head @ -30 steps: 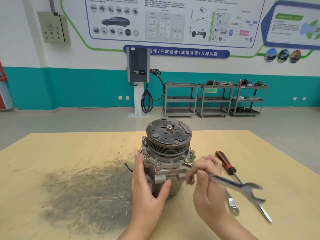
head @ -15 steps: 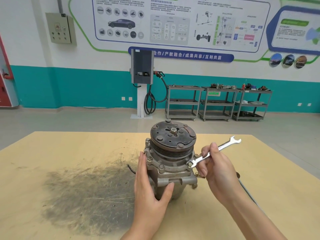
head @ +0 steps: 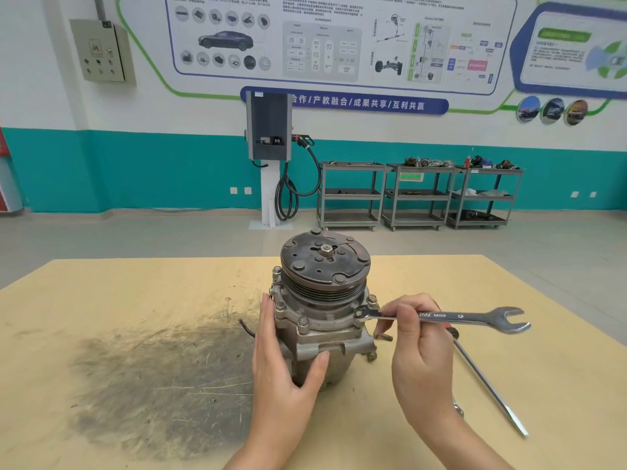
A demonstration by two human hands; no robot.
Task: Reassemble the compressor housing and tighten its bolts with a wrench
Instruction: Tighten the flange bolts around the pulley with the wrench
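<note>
The grey metal compressor (head: pixel 322 300) stands upright in the middle of the tan table, its dark pulley disc on top and several bolts around the housing flange. My left hand (head: pixel 288 374) grips the housing from the left and front, thumb across its lower front. My right hand (head: pixel 420 354) pinches the shaft of a silver combination wrench (head: pixel 451 317). The wrench's ring end sits on the bolt (head: pixel 361 313) at the flange's right side, and its open jaw points right.
A screwdriver (head: pixel 488 385) with a red-black handle lies on the table to the right, partly behind my right hand. A dark greasy stain (head: pixel 152 378) covers the table's left middle. A loose bolt (head: pixel 383 335) lies beside the compressor's right foot. Carts and a charger stand far back.
My right hand lifted the wrench from low at the right, set its ring end on the right flange bolt and swung the handle clockwise to point right. My left hand kept its grip on the housing.
</note>
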